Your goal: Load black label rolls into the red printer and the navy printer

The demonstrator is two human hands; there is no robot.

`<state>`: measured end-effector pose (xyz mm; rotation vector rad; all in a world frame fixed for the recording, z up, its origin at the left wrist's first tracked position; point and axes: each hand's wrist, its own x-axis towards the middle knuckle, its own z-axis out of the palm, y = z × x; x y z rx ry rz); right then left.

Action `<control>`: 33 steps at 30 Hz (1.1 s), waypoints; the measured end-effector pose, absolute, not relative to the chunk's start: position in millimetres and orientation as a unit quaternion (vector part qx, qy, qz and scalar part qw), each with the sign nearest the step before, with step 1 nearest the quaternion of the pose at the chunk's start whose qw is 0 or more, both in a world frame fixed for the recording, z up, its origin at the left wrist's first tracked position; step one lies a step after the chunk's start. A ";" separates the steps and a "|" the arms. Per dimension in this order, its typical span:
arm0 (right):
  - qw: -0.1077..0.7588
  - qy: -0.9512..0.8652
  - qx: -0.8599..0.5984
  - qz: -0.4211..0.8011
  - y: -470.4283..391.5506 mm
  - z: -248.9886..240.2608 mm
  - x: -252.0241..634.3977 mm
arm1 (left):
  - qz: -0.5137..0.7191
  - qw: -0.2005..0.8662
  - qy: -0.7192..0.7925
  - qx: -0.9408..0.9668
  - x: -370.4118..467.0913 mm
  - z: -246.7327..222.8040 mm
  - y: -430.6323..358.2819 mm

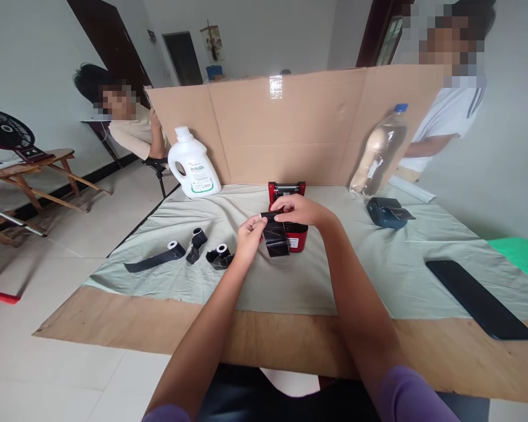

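Observation:
At the middle of the cloth, my left hand pinches the left end of a black roll with a strip hanging down from it. My right hand is bent over the roll's right side, its fingertips on the roll. Behind the roll and partly hidden by it and my right hand stands a red and black device with its lid raised. To the left lie a black roll with a long strip, a second black roll and a third one.
A cardboard sheet stands behind the cloth, with a white jug left and a clear bottle right. A dark device and a black phone-like slab lie right. Two people are beyond the table.

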<state>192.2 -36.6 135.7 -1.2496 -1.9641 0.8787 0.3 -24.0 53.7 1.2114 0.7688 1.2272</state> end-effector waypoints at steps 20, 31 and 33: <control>0.209 -0.660 -0.705 0.154 -5.4 98.3 200.5 | 0.391 0.246 0.298 0.835 -8.9 42.5 -42.0; 0.224 -0.618 -0.723 0.211 -2.7 104.3 196.4 | 0.269 0.028 0.318 0.909 -21.6 35.0 -25.4; 0.301 -0.603 -0.689 0.268 -5.9 106.9 212.4 | 0.278 0.011 0.311 0.909 -21.7 31.4 -22.5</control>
